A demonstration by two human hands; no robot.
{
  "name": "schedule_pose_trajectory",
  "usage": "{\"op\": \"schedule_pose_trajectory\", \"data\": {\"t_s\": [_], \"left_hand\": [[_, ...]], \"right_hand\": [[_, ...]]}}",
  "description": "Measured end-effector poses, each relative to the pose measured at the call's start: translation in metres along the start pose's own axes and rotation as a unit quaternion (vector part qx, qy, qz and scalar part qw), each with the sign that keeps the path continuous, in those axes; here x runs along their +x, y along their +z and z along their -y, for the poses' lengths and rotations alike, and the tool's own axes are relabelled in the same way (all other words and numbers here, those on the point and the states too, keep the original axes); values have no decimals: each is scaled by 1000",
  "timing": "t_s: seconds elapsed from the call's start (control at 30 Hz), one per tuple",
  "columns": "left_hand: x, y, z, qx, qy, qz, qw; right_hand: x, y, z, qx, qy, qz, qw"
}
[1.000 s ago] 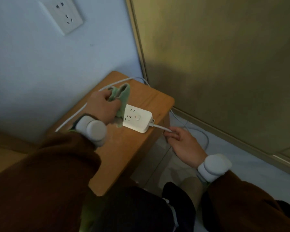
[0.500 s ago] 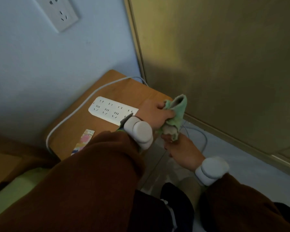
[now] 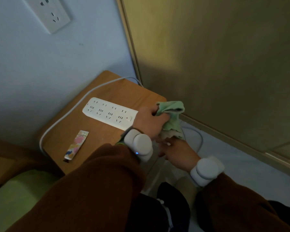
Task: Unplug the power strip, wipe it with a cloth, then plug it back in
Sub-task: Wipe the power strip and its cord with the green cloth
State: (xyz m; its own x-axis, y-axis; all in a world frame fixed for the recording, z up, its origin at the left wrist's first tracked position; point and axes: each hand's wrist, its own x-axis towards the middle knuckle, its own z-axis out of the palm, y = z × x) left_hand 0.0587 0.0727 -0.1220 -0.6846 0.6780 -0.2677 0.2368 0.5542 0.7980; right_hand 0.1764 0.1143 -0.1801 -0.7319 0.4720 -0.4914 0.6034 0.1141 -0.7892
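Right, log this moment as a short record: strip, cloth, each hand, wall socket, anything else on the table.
power strip: flat on the wooden table, sockets up
cloth: green, bunched, off the table's right end
left hand: grips the cloth
right hand: under the cloth, fingers hidden
wall socket: nothing plugged in
small tube: on the table

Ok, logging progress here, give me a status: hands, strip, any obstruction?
Left hand grips green cloth. Right hand at cloth's lower end, grip unclear. Power strip flat on table. Wall socket empty.
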Motion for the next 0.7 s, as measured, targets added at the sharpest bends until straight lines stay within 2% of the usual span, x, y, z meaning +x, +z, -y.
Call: {"op": "schedule_pose_trajectory", "data": {"t_s": [0.17,0.27,0.37,0.47,0.57,0.7], "left_hand": [[-6,-17,17,-131,-48,-21,990],[-14,-33,31,-210,-96,-25,973],[-31,-39,45,-226,-109,-41,967],[-51,-40,51,-191,-84,-41,977],[-73,-31,46,-153,-50,6,987],[-94,-19,49,-194,-25,-5,981]], "right_hand": [[4,-11,-2,75,-21,-66,995],[8,-15,-4,149,-14,-172,974],[5,-21,2,207,-62,-250,944],[-7,-18,17,292,-124,-180,931],[-15,-11,23,307,-139,-85,938],[-19,-7,24,285,-123,-57,949]]}}
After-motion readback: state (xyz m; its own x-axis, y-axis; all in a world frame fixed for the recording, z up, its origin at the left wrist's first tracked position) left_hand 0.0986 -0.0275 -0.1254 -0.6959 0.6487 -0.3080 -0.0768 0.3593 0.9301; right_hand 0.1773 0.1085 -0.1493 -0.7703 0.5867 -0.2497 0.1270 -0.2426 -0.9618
